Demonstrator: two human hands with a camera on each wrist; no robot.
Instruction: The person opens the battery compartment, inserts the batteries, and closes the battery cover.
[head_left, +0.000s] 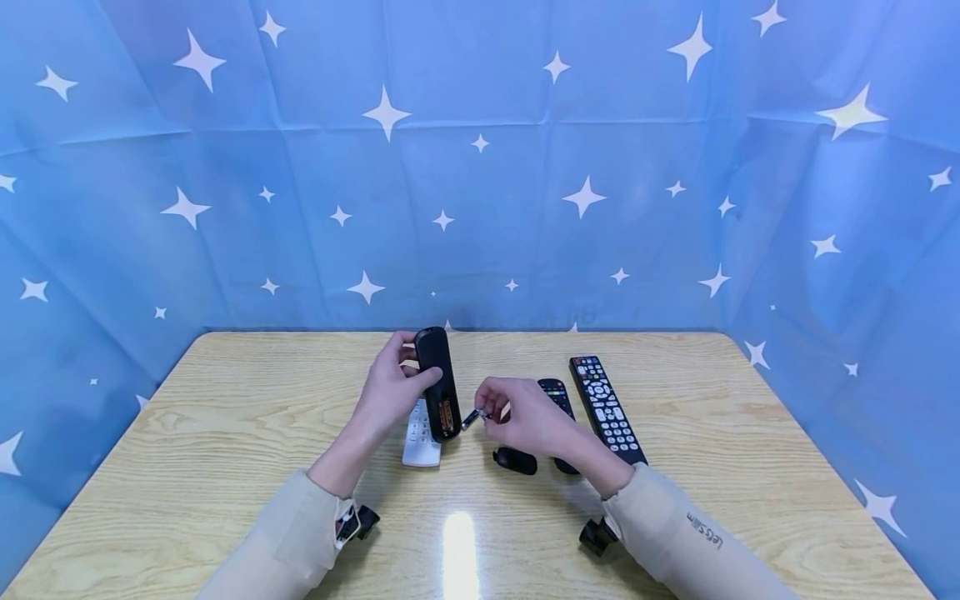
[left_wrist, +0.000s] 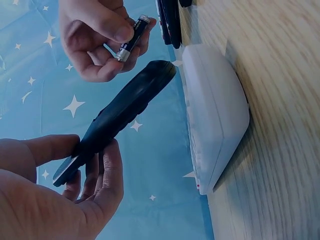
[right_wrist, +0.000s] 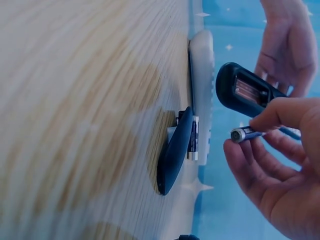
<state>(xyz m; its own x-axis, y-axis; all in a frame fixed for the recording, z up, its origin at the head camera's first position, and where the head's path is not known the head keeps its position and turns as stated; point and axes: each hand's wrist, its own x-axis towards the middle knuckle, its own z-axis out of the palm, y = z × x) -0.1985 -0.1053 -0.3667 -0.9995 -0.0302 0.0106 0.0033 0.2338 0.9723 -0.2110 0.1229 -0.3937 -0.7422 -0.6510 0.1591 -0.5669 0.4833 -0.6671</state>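
My left hand (head_left: 397,379) holds a black remote control (head_left: 435,367) by its sides, back facing up, raised above a white remote (head_left: 422,442). An uncovered battery compartment (right_wrist: 247,92) shows at the near end of the black remote, copper-coloured inside. My right hand (head_left: 525,412) pinches a small dark battery with silver ends (left_wrist: 132,39) between thumb and fingers, just right of that compartment. Below the right hand lies a black battery cover (head_left: 515,461) on the table. In the right wrist view another battery (right_wrist: 193,145) shows behind the cover (right_wrist: 174,155).
Two more black remotes lie to the right, a shorter one (head_left: 557,396) partly hidden by the right hand and a longer one (head_left: 606,408) with white buttons. The wooden table (head_left: 262,400) ends at a blue star-patterned curtain (head_left: 480,183).
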